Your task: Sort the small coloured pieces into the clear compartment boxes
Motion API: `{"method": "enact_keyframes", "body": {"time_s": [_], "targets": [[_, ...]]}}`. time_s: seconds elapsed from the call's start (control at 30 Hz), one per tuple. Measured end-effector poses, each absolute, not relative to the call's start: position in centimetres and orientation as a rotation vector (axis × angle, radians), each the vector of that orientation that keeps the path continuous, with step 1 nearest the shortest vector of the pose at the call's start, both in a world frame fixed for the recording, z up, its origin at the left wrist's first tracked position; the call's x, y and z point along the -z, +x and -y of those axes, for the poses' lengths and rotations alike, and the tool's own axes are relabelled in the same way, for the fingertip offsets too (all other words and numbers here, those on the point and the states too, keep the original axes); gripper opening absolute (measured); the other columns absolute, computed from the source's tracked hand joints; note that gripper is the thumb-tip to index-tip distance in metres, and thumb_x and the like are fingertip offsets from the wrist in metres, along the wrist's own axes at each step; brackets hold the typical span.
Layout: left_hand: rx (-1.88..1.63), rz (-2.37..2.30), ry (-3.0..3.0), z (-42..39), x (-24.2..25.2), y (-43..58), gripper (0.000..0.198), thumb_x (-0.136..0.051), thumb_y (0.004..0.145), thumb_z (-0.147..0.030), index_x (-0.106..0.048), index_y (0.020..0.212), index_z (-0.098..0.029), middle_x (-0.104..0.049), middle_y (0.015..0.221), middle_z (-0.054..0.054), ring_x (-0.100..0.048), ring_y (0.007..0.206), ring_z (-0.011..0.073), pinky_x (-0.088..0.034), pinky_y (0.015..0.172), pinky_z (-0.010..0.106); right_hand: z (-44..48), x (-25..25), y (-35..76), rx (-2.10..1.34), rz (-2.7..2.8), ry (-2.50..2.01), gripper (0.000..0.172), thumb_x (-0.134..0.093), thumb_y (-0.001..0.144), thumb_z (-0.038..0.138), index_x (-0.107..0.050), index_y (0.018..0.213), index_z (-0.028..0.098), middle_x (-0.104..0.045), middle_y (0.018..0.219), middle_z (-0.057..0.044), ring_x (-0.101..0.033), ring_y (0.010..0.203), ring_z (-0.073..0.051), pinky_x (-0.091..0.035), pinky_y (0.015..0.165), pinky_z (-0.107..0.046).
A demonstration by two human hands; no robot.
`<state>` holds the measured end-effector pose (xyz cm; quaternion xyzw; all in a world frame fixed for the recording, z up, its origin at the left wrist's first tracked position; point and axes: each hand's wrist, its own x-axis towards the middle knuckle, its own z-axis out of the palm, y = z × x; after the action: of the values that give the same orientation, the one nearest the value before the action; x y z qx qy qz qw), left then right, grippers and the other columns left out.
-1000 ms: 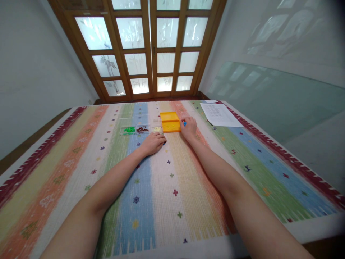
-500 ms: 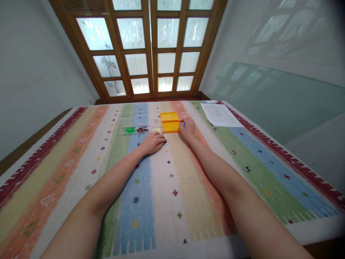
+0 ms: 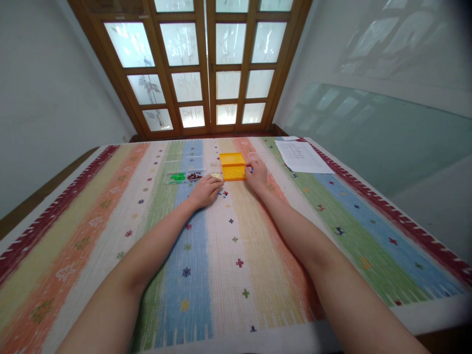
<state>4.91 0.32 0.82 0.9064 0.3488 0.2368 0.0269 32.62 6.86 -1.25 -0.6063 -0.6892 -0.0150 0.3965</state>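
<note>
An open yellow plastic case [image 3: 233, 158] lies on the table, its lid tipped back and small yellow pieces in its lower tray. My right hand [image 3: 257, 175] is closed at the tray's right side, with a small blue piece [image 3: 251, 170] showing at the fingers. To the left, my left hand [image 3: 206, 191] rests palm down with fingers stretched out, by a clear box of pale pieces [image 3: 217, 176]. Its fingertips partly cover that box's front edge. A few tiny blue pieces [image 3: 220, 193] lie just right of this hand.
Clear boxes with green pieces [image 3: 178, 177] and dark red pieces [image 3: 194, 176] stand left of the pale ones. Printed paper sheets [image 3: 303, 157] lie at the back right. A striped cloth [image 3: 221, 275] covers the table. Beyond it are wooden glazed doors [image 3: 206, 73].
My left hand has shifted slightly left, uncovering tiny blue pieces and a red mark on the cloth. My right hand has stayed at the yellow case.
</note>
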Motion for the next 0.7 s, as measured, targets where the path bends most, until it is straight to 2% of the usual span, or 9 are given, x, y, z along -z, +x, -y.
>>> {"method": "enact_keyframes", "body": {"time_s": [0.3,0.7], "targets": [[-1.153,-1.726,2.371,-3.6,0.5,0.3,0.035,-0.046,0.095,-0.017,-0.077,0.111,-0.021,-0.075,0.119,0.009,-0.066,0.112,0.0265,-0.049,0.103,0.045,-6.6,0.7,32.2,-0.006,1.746,-1.54,0.02,-0.052,0.09,0.022,-0.07,0.099,0.022,-0.065,0.108,-0.013,-0.055,0.109,-0.033,-0.042,0.096,-0.046],[-1.151,-1.758,2.36,-3.4,0.6,0.6,0.037,-0.049,0.091,-0.014,-0.073,0.117,-0.023,-0.075,0.123,0.009,-0.065,0.116,0.0281,-0.047,0.1,0.045,-5.8,-0.4,31.7,-0.06,1.785,-1.554,0.02,-0.053,0.09,0.022,-0.071,0.101,0.022,-0.067,0.108,-0.014,-0.057,0.108,-0.033,-0.043,0.096,-0.046]]}}
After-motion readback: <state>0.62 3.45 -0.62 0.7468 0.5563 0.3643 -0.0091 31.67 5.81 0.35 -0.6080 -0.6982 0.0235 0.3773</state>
